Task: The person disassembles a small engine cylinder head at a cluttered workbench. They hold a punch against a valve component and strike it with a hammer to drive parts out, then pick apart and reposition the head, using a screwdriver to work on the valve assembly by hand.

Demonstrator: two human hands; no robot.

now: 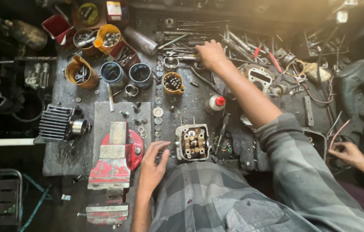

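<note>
two hands busy | left hand (152,165) fingers loose beside cylinder head (192,142), holding nothing | right hand (210,54) among tools (242,47), grip unclear | head still stripped on worktop (68,157)

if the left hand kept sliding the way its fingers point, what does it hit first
Probably the cylinder head: the left hand rests on the bench with fingertips aimed up and right toward it, already almost at its near edge.

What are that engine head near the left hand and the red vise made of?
The engine head near the left hand looks like cast aluminium: dull pale grey, grimy. The red vise seems cast iron or steel: chipped red paint, bare grey metal jaw faces.
</note>
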